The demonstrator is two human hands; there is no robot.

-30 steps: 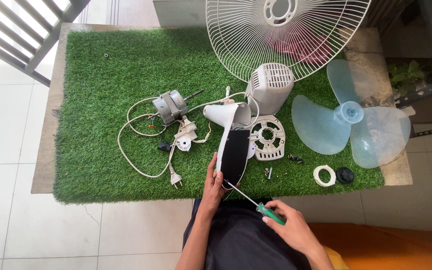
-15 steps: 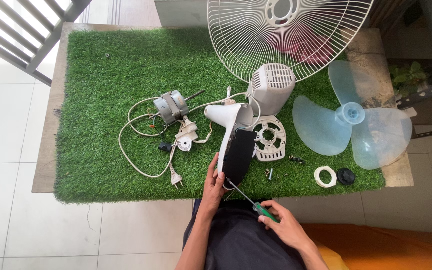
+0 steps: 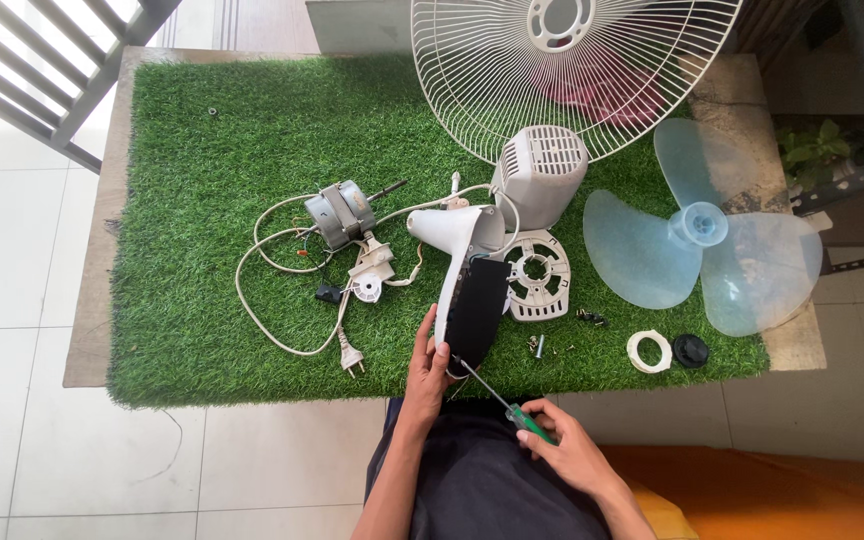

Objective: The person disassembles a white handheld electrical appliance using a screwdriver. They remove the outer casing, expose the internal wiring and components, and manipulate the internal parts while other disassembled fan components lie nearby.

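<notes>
hands unmoved, green turf mat [image 3: 202, 150] (over table), white tiled floor [image 3: 12, 300]

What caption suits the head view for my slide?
Left hand steadies a white fan neck while right hand applies a green screwdriver, parts spread on artificial grass.

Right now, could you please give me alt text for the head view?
A person's left hand steadies a white fan neck piece on a green turf mat while the right hand works a green-handled screwdriver at its lower end; motor, grille and blade lie around.
</notes>
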